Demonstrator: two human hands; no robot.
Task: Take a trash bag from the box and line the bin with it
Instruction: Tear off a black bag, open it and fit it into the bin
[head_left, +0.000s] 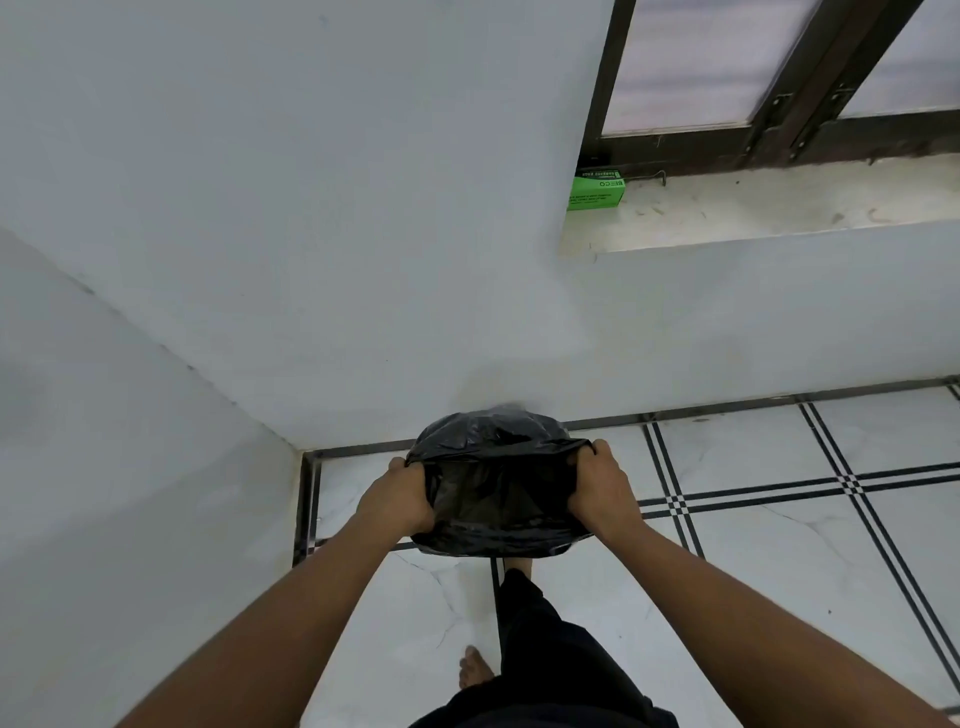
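Observation:
A black trash bag (493, 499) is spread wide over the bin, which it hides completely, on the floor near the room's corner. My left hand (397, 499) grips the bag's left edge and my right hand (602, 491) grips its right edge, both with fingers curled over the plastic. The green box of trash bags (596, 193) lies on the window sill at the upper right, far above both hands.
White walls meet in a corner at the left. The window sill (779, 208) juts out under a dark-framed window (753, 78). The white tiled floor (779, 519) has black lines. My leg and bare foot (472, 667) stand just behind the bin.

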